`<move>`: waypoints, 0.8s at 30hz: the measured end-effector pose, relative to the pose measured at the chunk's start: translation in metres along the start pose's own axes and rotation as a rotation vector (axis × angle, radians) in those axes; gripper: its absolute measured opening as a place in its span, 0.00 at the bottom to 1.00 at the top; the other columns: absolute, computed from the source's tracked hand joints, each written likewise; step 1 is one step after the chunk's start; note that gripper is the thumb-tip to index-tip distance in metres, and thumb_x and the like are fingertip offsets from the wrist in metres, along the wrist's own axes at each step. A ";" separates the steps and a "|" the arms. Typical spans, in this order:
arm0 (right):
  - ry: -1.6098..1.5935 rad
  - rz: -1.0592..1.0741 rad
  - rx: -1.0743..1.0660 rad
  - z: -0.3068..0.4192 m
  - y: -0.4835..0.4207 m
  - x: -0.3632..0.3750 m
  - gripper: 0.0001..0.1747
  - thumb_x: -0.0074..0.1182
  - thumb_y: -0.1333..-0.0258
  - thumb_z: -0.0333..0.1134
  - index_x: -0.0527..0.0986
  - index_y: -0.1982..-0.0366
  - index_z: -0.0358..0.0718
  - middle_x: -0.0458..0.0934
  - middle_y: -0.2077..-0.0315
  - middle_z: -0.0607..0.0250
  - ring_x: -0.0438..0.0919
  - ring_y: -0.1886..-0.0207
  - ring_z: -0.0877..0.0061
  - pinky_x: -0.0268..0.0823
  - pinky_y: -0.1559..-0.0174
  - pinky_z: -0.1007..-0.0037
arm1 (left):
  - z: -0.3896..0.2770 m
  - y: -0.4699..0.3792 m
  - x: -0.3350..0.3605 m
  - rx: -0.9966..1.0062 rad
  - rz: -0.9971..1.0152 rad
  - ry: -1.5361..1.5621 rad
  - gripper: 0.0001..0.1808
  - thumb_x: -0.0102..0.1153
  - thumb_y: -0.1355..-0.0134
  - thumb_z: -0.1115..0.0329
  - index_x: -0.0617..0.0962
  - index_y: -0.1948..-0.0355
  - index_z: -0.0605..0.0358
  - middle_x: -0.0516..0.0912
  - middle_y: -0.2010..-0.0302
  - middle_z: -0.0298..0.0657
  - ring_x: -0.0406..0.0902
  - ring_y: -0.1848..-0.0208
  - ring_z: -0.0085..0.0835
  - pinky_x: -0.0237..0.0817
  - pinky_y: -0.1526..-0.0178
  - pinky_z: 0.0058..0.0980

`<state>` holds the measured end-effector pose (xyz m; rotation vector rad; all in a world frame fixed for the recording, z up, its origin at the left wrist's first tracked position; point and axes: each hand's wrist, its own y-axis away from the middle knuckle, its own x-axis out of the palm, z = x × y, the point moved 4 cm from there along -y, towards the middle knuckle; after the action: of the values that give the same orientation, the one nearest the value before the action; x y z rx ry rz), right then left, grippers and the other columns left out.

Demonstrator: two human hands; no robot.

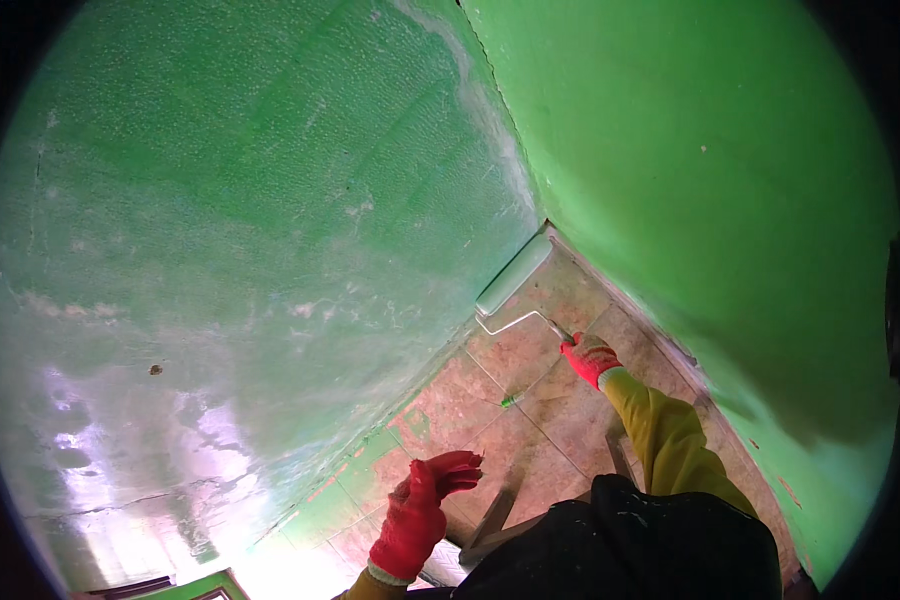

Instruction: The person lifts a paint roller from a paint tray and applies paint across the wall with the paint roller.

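My right hand (591, 358), in a red and grey work glove, grips the handle of a paint roller (515, 274). The roller's bent wire frame runs from the handle to a long, pale sleeve. In the picture the sleeve lies along the left green wall (270, 202), close to the corner; whether it touches the wall I cannot tell. Lower down, my left hand (427, 499) wears a similar red glove. It is raised and holds nothing, with the thumb apart from the half-bent fingers.
Patchy, wet-looking areas mark the left wall. A smoother green wall (705, 187) meets it at a cracked corner. Below is a stained tile floor (540, 420) with a small green object (511, 400). Wooden bars (499, 510) of a support stand by my dark-clothed lap.
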<state>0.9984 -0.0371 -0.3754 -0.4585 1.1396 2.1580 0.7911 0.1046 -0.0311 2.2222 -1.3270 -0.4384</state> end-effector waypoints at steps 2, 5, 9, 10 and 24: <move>0.013 -0.014 -0.025 0.000 0.008 0.000 0.25 0.48 0.44 0.55 0.74 0.60 0.38 0.80 0.67 0.43 0.78 0.60 0.49 0.68 0.59 0.53 | -0.003 -0.001 0.004 -0.010 -0.004 -0.027 0.39 0.26 0.30 0.40 0.74 0.49 0.69 0.79 0.51 0.52 0.78 0.50 0.41 0.68 0.44 0.39; -0.055 -0.006 -0.088 0.014 0.036 -0.019 0.24 0.48 0.42 0.55 0.72 0.63 0.39 0.79 0.70 0.43 0.78 0.62 0.48 0.67 0.61 0.52 | -0.007 -0.003 0.010 0.018 0.028 -0.040 0.39 0.27 0.30 0.40 0.74 0.49 0.70 0.79 0.51 0.51 0.78 0.50 0.41 0.68 0.45 0.38; -0.071 -0.123 -0.251 0.042 0.065 -0.052 0.22 0.48 0.42 0.54 0.70 0.66 0.40 0.77 0.76 0.46 0.78 0.68 0.47 0.67 0.67 0.50 | -0.012 -0.006 0.022 0.038 0.070 -0.036 0.39 0.27 0.30 0.40 0.74 0.49 0.69 0.80 0.51 0.51 0.78 0.50 0.41 0.68 0.45 0.38; -0.070 -0.130 -0.253 0.051 0.070 -0.059 0.22 0.48 0.42 0.54 0.70 0.66 0.40 0.77 0.76 0.46 0.78 0.68 0.47 0.67 0.67 0.50 | -0.013 -0.007 0.024 0.048 0.085 -0.036 0.38 0.27 0.30 0.41 0.74 0.49 0.69 0.79 0.50 0.50 0.78 0.50 0.41 0.68 0.45 0.38; -0.398 -0.298 -0.806 0.258 0.134 -0.181 0.14 0.56 0.44 0.44 0.71 0.70 0.41 0.75 0.78 0.48 0.76 0.73 0.51 0.64 0.73 0.57 | -0.033 0.005 0.036 0.177 0.183 -0.044 0.36 0.24 0.28 0.43 0.73 0.46 0.66 0.78 0.48 0.47 0.76 0.48 0.37 0.65 0.42 0.34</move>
<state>1.0369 0.0520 -0.0469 -0.4652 -0.0495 2.2232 0.8209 0.0797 -0.0014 2.2147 -1.6320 -0.3143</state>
